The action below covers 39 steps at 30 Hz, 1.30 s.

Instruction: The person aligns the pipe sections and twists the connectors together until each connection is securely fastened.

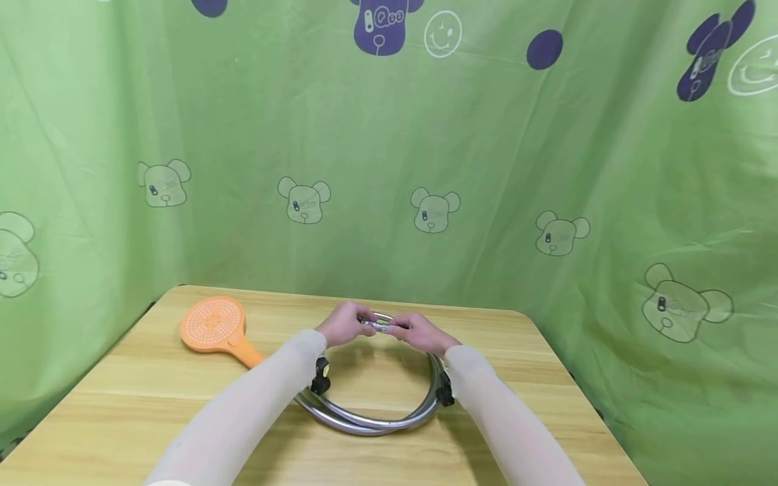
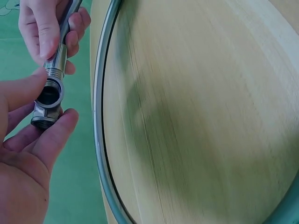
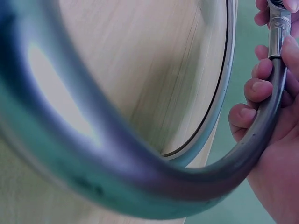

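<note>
At the far middle of the table both hands meet over a coiled silver shower hose (image 1: 367,426). My left hand (image 1: 344,324) pinches a small chrome fitting (image 2: 46,113) with a round side opening between thumb and fingers. My right hand (image 1: 425,333) holds the hose close behind its metal end nut (image 2: 57,59), fingers curled round it. In the left wrist view the nut sits in line with the fitting's threaded end, some thread showing between them. How far they are screwed together I cannot tell. The hose's other end is not visible.
An orange shower head (image 1: 213,324) lies on the wooden table (image 1: 516,418) at the left, its handle partly behind the left forearm. Green printed curtains (image 1: 377,256) stand behind and on both sides. Black wrist cameras (image 1: 320,376) hang close to the hose loop.
</note>
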Each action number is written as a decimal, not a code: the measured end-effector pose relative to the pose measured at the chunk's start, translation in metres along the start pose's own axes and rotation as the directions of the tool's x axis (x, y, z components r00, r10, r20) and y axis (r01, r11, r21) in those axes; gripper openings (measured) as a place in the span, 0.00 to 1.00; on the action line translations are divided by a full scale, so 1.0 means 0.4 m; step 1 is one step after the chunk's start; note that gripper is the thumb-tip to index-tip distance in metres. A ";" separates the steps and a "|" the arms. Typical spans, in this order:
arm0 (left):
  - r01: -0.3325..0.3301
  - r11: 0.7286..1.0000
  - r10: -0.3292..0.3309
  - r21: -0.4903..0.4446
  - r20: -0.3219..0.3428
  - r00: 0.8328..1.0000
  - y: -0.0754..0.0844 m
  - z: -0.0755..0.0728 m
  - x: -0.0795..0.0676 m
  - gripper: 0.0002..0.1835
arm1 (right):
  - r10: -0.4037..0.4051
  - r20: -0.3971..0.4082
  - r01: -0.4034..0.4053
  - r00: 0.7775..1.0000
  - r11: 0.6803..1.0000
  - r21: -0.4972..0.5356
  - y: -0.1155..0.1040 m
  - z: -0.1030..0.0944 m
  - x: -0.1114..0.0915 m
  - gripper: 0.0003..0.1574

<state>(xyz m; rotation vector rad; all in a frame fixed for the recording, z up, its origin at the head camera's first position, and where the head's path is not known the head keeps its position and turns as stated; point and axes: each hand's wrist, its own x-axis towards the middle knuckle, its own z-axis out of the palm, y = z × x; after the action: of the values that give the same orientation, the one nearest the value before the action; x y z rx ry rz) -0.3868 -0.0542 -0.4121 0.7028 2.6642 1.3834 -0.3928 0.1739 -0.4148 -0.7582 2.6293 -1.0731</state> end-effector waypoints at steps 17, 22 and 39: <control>0.023 1.000 -0.023 0.012 -0.012 1.000 0.014 0.017 -0.002 0.12 | 0.032 -0.035 -0.029 0.999 0.996 0.079 0.003 0.005 -0.013 0.08; 0.033 0.999 -0.033 0.012 -0.020 0.999 0.016 0.013 -0.014 0.11 | 0.024 -0.002 -0.024 1.000 0.999 0.032 -0.005 -0.001 -0.012 0.15; 0.045 0.999 -0.045 -0.004 -0.050 0.998 0.015 0.019 -0.006 0.13 | 0.001 -0.040 0.002 0.999 0.996 0.086 -0.001 0.004 -0.008 0.11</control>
<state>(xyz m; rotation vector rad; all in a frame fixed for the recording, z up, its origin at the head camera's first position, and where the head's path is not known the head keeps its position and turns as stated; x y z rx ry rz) -0.3804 -0.0465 -0.4122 0.6126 2.6979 1.4113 -0.3893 0.1744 -0.4158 -0.7268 2.5965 -1.2044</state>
